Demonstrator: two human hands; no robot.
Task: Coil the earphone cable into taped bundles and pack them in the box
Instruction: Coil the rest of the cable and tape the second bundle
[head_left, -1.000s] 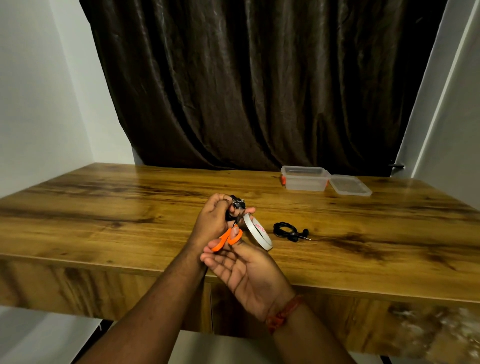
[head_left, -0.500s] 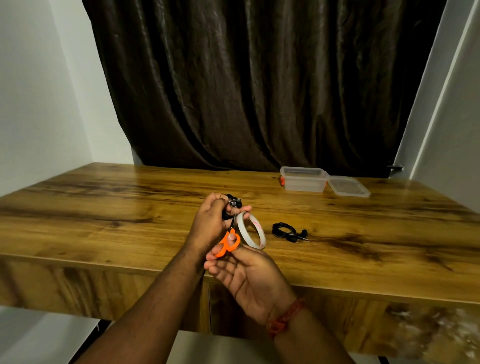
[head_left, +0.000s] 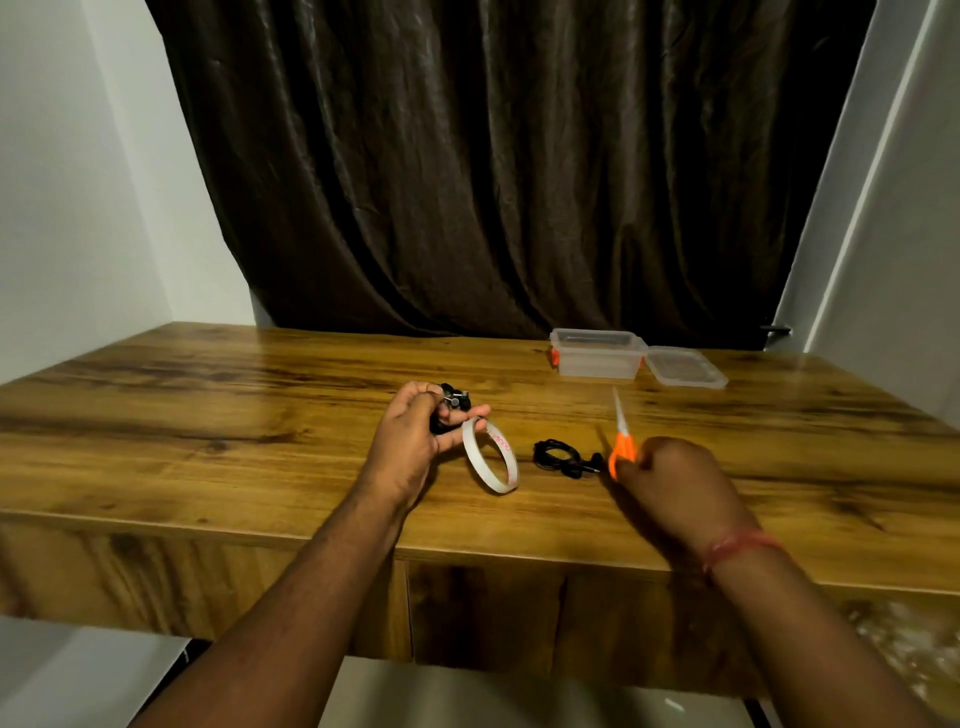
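My left hand (head_left: 410, 441) grips a coiled black earphone bundle (head_left: 453, 402) above the table's middle. A white tape roll (head_left: 491, 455) hangs from that hand's fingers, tilted, its lower edge near the tabletop. My right hand (head_left: 670, 483) holds the orange-handled scissors (head_left: 622, 441), blades pointing away toward the box. Between the hands a second coiled black earphone bundle (head_left: 558, 455) lies on the wood. The clear plastic box (head_left: 597, 353) stands open at the back right, its lid (head_left: 685, 368) lying beside it.
The wooden table (head_left: 208, 415) spans the view, its front edge close to me. A dark curtain (head_left: 493, 182) hangs behind it, with white walls on both sides.
My right hand has pulled the scissors away from the left hand, moving right. The tape roll now hangs from the left hand alone. The left hand has hardly moved.
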